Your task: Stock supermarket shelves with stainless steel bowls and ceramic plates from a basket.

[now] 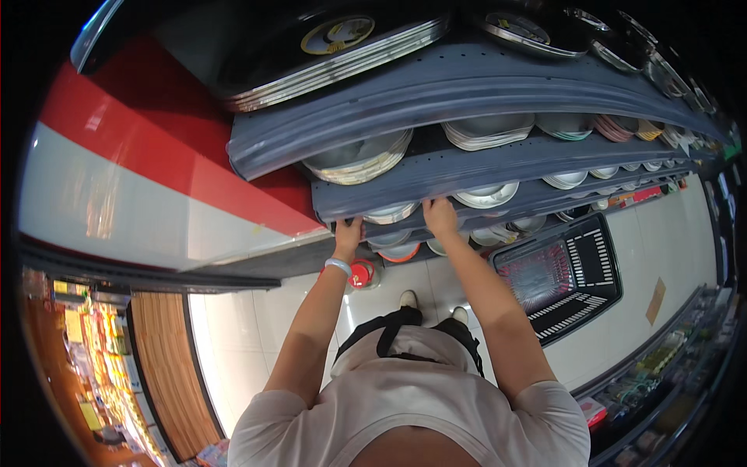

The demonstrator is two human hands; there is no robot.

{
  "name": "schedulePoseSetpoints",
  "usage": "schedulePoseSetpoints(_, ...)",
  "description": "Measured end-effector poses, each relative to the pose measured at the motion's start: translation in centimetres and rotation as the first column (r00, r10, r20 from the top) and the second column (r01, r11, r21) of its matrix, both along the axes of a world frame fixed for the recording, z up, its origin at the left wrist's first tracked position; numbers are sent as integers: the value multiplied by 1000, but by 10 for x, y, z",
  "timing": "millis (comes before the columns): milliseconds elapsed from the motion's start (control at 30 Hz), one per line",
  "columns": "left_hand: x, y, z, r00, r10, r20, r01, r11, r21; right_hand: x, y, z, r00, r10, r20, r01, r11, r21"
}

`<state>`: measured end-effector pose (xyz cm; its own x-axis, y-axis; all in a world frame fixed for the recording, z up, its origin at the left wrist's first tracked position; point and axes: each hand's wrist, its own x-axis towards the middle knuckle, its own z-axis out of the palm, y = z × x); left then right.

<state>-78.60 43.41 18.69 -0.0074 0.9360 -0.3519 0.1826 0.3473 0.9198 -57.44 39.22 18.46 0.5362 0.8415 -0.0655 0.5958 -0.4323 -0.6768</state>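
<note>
Both arms reach out to a grey metal shelf rack [373,195] of stacked dishes. My left hand [348,233], below a pale bangle [338,266], is at the left end of a lower shelf, beside a stack of white plates [390,213]. At the right side of that stack is my right hand [440,216], with another stack of white dishes [487,195] to its right. The fingertips of both hands are partly hidden at the shelf, so their hold cannot be made out. Larger plates [365,157] are stacked one shelf up.
A black shopping basket [610,274] stands on the tiled floor at the right. A red-lidded container [362,274] is on the floor below my left hand. Metal trays [350,64] lie on the top shelf. A red and white panel [175,175] borders the rack; another goods rack [653,373] is lower right.
</note>
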Motion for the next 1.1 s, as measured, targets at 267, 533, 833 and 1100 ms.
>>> schedulePoseSetpoints(267, -26, 25, -26, 980, -193, -47, 192, 981, -26, -30, 18, -1, 1000, 12, 27, -10, 998, -62)
schedulePoseSetpoints(533, -25, 22, -23, 971, -236, -21, 235, 971, -36, -34, 11, -12, 999, -7, 50, 12, 995, -99)
schedulePoseSetpoints(833, -31, 8, 35, 874, -470, -122, 442, 874, -200, -46, -26, 50, 975, 220, 40, -223, 959, 177)
schedulePoseSetpoints(1100, -32, -19, 124, 777, -626, -71, 629, 775, 58, -38, -32, 150, 927, 370, -58, -310, 844, 437)
